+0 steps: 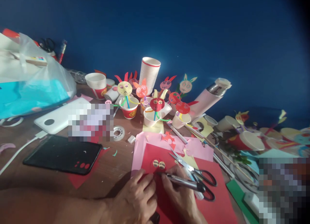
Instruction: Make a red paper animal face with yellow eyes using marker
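Note:
My right hand [180, 191] grips a black marker pen [186, 182], its tip pointing left beside the fingers of my left hand. My left hand [140, 193] rests on red paper [215, 198] with bent fingers close together; what they hold, if anything, is hidden. Just beyond the fingertips, two small cream ovals with dark markings, like paper eyes [159, 164], lie on the red. Scissors [193, 169] with black handles lie partly spread against my right hand. A dark object [155, 217] shows below my left hand, partly covered.
Behind stand paper cups [151, 118] with paper-face figures [125, 88], a tall cup stack [150, 73] and a leaning pink thermos [208, 99]. On the left lie a black phone [63, 154], a white power bank [61, 115] and a tape roll [118, 133]. More cups [247, 141] crowd the right.

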A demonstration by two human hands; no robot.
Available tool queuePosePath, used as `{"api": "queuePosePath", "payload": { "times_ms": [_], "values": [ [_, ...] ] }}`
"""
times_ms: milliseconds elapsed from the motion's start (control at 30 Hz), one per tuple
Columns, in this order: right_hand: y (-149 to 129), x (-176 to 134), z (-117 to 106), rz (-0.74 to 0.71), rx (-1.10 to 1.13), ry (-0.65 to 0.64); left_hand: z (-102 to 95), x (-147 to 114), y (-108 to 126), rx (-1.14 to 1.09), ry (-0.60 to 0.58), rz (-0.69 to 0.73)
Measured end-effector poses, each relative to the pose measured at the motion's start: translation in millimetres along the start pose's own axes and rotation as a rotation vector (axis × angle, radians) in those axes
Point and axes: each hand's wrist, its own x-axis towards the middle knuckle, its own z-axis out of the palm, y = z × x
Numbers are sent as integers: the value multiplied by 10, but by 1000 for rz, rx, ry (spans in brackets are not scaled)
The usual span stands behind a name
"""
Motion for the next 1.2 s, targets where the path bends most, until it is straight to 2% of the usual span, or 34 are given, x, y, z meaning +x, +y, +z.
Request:
{"api": "queuePosePath", "payload": {
  "times_ms": [100, 233, 367, 600, 700, 867, 1000, 1200],
  "values": [
    [-2, 1, -4, -24, -26, 5, -53, 9, -6, -1, -35, 6],
    [28, -10, 10, -15, -31, -14, -92, 22, -21, -4, -25, 10],
    [-4, -6, 12, -7, -56, 2, -128, 32, -33, -30, -95, 16],
    [-24, -22, 18, 7, -81, -6, -64, 17, -16, -18, -33, 12],
    [4, -36, 28, 31, -59, -24, -67, 18, -13, -21, -42, 12],
    [-28, -21, 5, -8, -27, -41, -96, 28, -14, -17, -63, 3],
    [-38, -13, 0, -10, -56, -18, -110, 26, -9, -34, -105, 4],
    [27, -10, 9, -35, -95, -1, -111, 21, 0, -44, -99, -9]
  ]
}}
